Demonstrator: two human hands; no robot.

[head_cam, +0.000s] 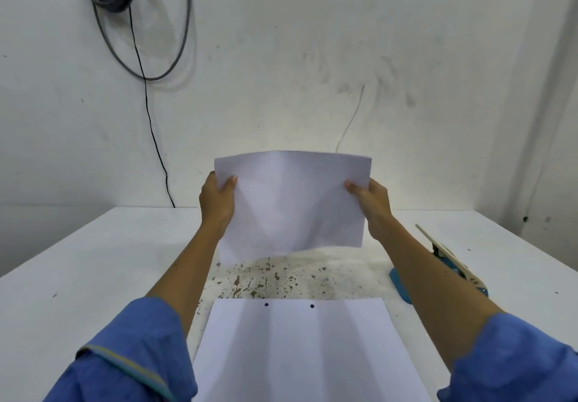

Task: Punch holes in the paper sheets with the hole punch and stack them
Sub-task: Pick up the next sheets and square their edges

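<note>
Left hand (217,201) and right hand (373,203) pinch creased white paper sheet (291,201) aloft | risk: skewed feed into blue lever hole punch (438,264) at 3 o'clock misaligns holes with punched white sheet (297,354) at 6

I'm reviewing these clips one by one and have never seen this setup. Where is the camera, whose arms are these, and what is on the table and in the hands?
There is no machine here. One wide-angle camera sits on a person's head and looks forward and down, so the arms in blue sleeves are the wearer's own. The left hand and right hand each pinch a side edge of a white paper sheet held up above the white table. Another sheet, with two punched holes near its far edge, lies flat in front. A blue hole punch stands to the right, partly hidden behind the right forearm.
</note>
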